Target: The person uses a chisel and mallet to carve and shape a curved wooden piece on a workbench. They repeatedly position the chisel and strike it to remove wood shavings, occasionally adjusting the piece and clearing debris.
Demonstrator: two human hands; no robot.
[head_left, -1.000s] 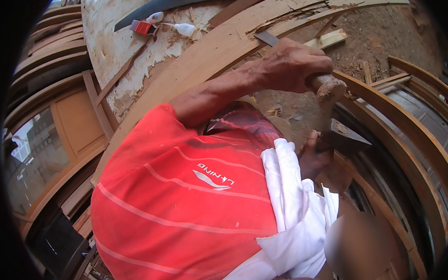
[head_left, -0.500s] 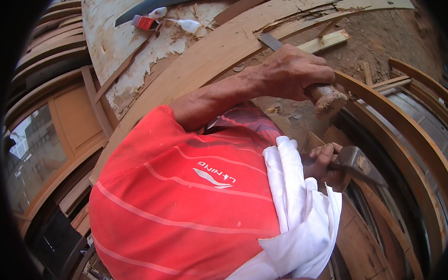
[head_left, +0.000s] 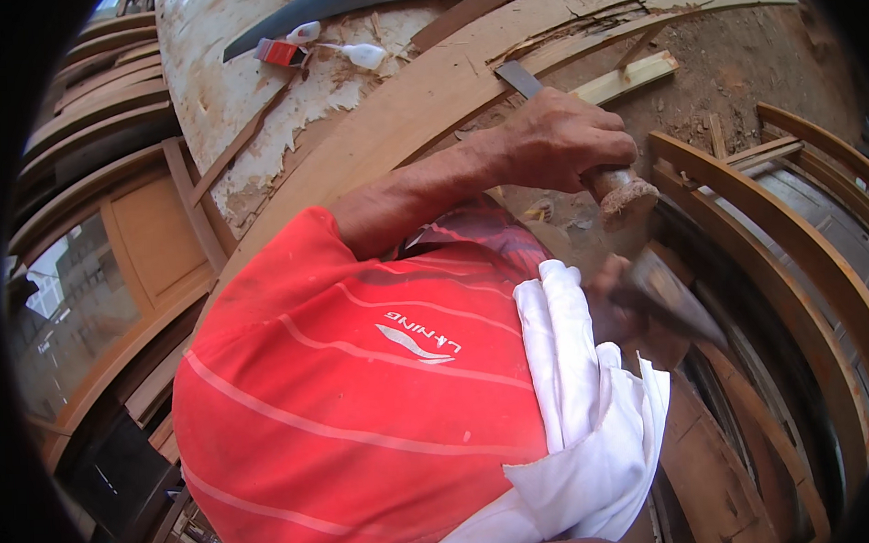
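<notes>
My left hand (head_left: 566, 144) is wrapped round the wooden handle (head_left: 627, 196) of a chisel. Its flat metal blade (head_left: 518, 78) sticks out beyond the hand and rests over the edge of a long wooden board (head_left: 391, 110); whether the tip bites into the wood I cannot tell. Below and to the right, my right hand (head_left: 611, 289), smeared by motion, grips a hammer with a dark, wedge-shaped metal head (head_left: 673, 297). That head is just below the handle's frayed butt, apart from it. A white cloth (head_left: 592, 410) partly hides my right arm.
At the far side lie a red box-like item (head_left: 278, 52), a white squeeze bottle (head_left: 362, 55) and a dark handsaw-like blade (head_left: 292, 20). A pale wood strip (head_left: 629, 79) lies beyond the chisel. Curved-looking wooden frames (head_left: 768, 222) stand at right; stacked doors (head_left: 156, 233) at left.
The hammer head has moved up and left, closer to the chisel's butt, and is now blurred. My left hand and the chisel have shifted slightly left.
</notes>
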